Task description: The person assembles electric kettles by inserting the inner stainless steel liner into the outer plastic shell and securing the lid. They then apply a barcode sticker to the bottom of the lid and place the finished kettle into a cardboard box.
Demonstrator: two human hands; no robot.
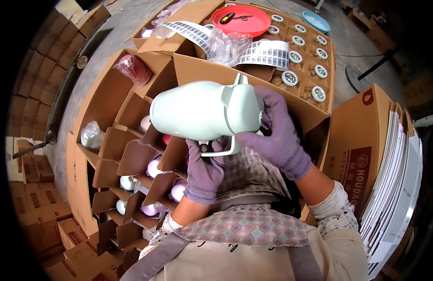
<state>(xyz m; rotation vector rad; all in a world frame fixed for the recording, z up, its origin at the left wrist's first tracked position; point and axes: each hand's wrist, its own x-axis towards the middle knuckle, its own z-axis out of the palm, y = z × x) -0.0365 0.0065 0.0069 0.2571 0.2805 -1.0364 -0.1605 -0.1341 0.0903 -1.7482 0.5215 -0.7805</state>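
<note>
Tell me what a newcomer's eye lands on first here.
A pale mint-green jug lies on its side at the centre, held by the left hand at its handle and the right hand at its top end, both in purple gloves. Beneath is a divided cardboard carton of wrapped jugs; a red tray sits at the top.

Pale green jug [202,111] in both gloved hands, over divided carton [132,154].
</note>
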